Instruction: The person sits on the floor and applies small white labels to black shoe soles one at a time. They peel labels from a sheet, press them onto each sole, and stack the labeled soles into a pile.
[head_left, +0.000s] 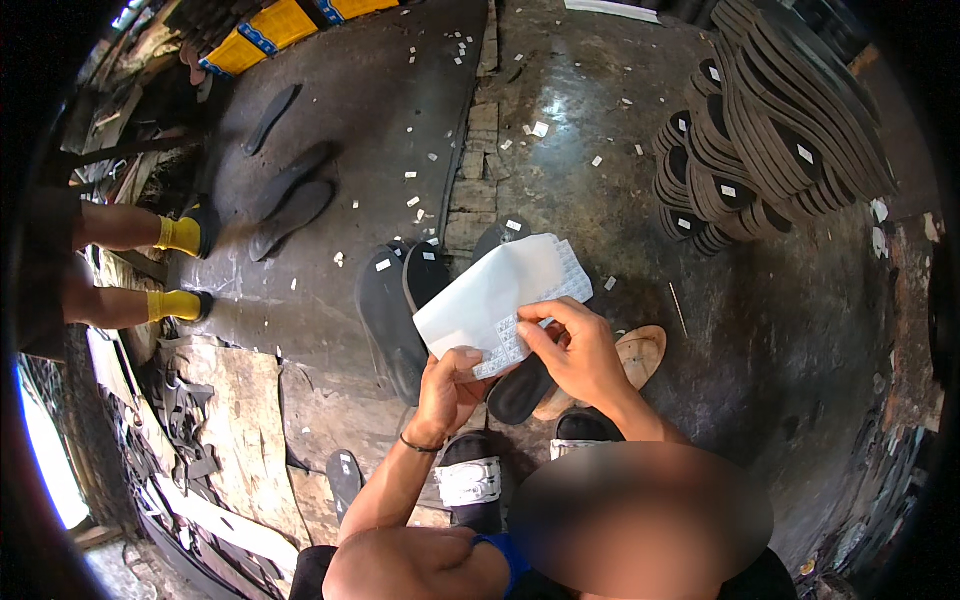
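A white sheet of printed labels point(490, 285) is held at its near lower edge by my left hand point(452, 388), the thumb lying on top. On the printed rows, my right hand point(578, 350) pinches thumb and forefinger together at the sheet; a single label between them is too small to tell. Beneath the sheet lie several black shoe soles point(378, 305), partly covered by it, some bearing small white labels. A black sole point(518, 392) lies below my hands, and a tan sole point(642, 355) is partly hidden behind my right hand.
Stacked grey-brown soles point(770, 120) stand at the far right, some with white labels. Loose black soles point(290, 200) lie at left, near another person's yellow socks point(180, 237). Small white labels dot the dark floor. My feet wear white-strapped sandals point(468, 478); scraps point(190, 410) lie lower left.
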